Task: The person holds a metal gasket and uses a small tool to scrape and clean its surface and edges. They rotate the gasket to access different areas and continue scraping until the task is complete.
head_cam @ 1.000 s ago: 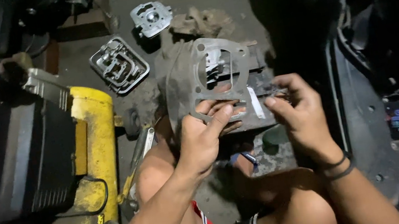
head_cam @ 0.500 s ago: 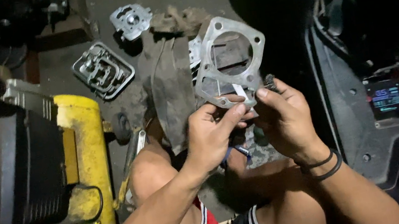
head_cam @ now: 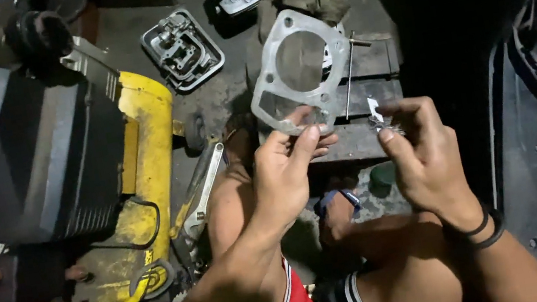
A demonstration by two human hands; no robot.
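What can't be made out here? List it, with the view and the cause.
Head view only:
- Small metal piece in the right hand: too small and blurred to identify.
- Engine block under the gasket held by the left hand: mostly covered, dim.
- Right side: lost in darkness.

There are 2 hands: left hand [head_cam: 286,170] and right hand [head_cam: 427,154]. Also 1 gasket [head_cam: 274,92], 1 small blade [head_cam: 375,111], 1 wrench [head_cam: 200,194], 2 engine covers [head_cam: 182,48], 1 yellow compressor tank [head_cam: 148,163].
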